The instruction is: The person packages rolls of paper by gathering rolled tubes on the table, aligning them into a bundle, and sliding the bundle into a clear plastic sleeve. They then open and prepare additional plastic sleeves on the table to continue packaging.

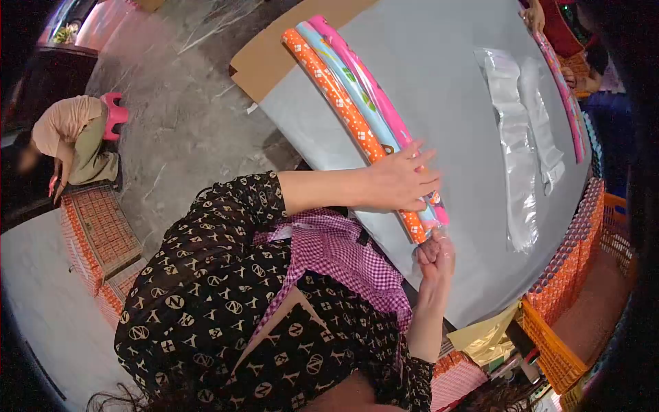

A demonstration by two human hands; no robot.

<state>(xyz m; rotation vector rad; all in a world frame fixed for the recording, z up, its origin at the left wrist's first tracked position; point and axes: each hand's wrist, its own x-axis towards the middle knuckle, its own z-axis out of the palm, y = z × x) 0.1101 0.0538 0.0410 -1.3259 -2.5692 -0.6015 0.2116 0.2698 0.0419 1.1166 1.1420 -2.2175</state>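
Three long patterned rolls lie side by side on the grey table: an orange roll [336, 99], a light blue roll [353, 89] and a pink roll [371, 89]. My left hand [401, 180] rests across them near their lower end, palm down with the fingers spread. At that lower end is my right hand [436, 254], its fingers curled closed against the roll ends; what it grips there is too small to make out. To the right, two shiny clear plastic sleeves [515, 144] lie flat.
Brown cardboard [264, 58] lies at the table's far left corner. At the upper right, another person's hand [533, 17] touches a pink roll [559, 89]. Stacked rolls [573, 254] and an orange crate [549, 350] line the right side. A person [75, 130] bends over at left.
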